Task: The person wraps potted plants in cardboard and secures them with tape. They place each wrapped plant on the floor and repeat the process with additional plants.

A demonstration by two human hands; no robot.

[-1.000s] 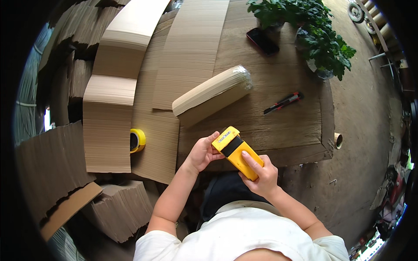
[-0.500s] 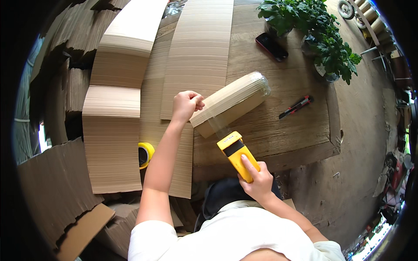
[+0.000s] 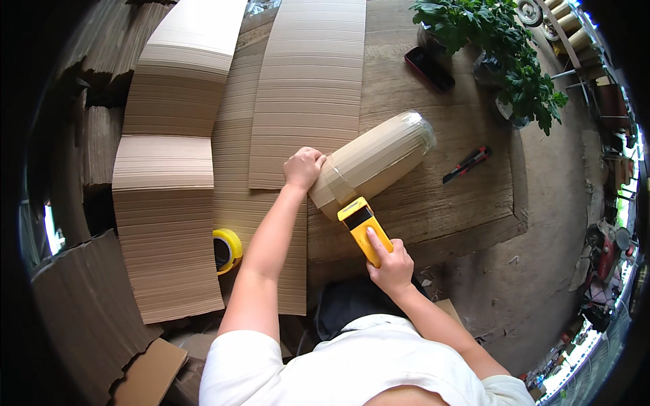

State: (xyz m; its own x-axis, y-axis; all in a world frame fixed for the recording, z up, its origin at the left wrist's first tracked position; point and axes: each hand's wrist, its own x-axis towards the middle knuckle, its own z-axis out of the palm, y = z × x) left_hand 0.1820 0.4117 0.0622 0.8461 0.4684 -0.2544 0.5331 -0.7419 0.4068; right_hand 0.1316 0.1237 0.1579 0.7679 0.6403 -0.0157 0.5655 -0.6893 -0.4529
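**Wooden Desk (image 3: 467,206): Taping a Cardboard Bundle (image 3: 382,150)**

Right grip (image 3: 394,262): clamped on a yellow tape dispenser (image 3: 363,234), one digit laid along its face. Left grip (image 3: 303,168): fingers curled together against the bundle's left end; pinching or only pressing, cannot tell.

Apparent step: banding that end. Locate the bundle aslant on the desk, just beyond the dispenser head, with clear tape (image 3: 344,183) crossing near the left end. Brace firmly with the left grip. Draw the dispenser squarely over the near side under even tension; otherwise, risk wrinkles or a skewed band. Smooth the tape flat before severing.

Farther out, steer clear of the red-and-black cutter (image 3: 467,164) to the right, and of the phone (image 3: 430,69) and potted plants (image 3: 504,57) beyond.
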